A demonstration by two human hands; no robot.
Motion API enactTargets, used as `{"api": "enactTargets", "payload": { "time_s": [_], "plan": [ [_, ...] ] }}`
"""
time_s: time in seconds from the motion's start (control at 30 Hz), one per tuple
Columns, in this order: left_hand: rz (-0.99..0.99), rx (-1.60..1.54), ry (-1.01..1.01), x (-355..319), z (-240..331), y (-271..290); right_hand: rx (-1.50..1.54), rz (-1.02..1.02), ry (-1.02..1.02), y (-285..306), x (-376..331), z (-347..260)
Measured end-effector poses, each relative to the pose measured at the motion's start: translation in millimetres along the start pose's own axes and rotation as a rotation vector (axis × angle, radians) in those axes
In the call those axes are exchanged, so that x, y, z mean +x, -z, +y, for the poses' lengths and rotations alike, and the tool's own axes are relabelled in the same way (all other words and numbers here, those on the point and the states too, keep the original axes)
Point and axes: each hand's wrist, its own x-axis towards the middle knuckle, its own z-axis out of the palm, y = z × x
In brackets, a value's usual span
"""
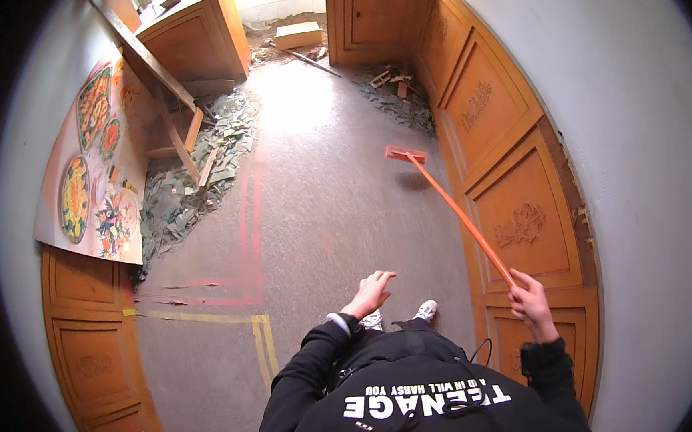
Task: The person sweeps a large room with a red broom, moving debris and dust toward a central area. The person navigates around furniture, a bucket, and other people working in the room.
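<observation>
In the head view, the right hand (533, 307) grips the upper end of an orange broom (464, 220), fingers wrapped around the stick. The broom slants up and leftward from that hand, well out in front of the person, and its reddish head (404, 153) is near the right-hand run of carved wooden panels (512, 180). A dark shadow lies on the grey floor (336, 192) just below the head in the view — apart from it, so the bristles look raised. The left hand (370, 294) holds nothing; its fingers are loosely bent and parted from the palm, above the white shoes (425, 311).

To the left, a heap of greenish broken pieces (177, 208) lies along the wall, with wooden boards (195, 130) leaning over it and a food-printed panel (90, 178) beside it. A smaller pile of debris (402, 100) sits by the panels on the right. At the far end — between two wooden cabinets — rests a pale yellow box (298, 35). Red stripes (251, 239) and yellow stripes (208, 315) mark the floor.
</observation>
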Motion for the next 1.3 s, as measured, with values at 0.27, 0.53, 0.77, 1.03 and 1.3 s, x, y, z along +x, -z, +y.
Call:
{"api": "enactTargets", "payload": {
  "time_s": [0.27, 0.53, 0.77, 1.03, 1.3],
  "plan": [
    [-0.18, 0.141, -0.425, 76, 124, -53, -0.222, 0.119, -0.089, 35, -165, 11],
    [-0.563, 0.07, -0.699, 62, 173, -136, -0.302, 0.149, 0.0, 35, -258, 41],
    [-0.722, 0.038, -0.807, -10, 195, -211, -0.413, 0.187, -0.056, 61, -332, 86],
    [-0.805, -0.008, -0.839, -106, 223, -296, -0.325, 0.268, -0.163, 111, -421, 174],
    [-0.482, 0.219, -0.677, -139, 170, -305, -0.202, 0.053, -0.298, 100, -385, 254]
  ]
}}
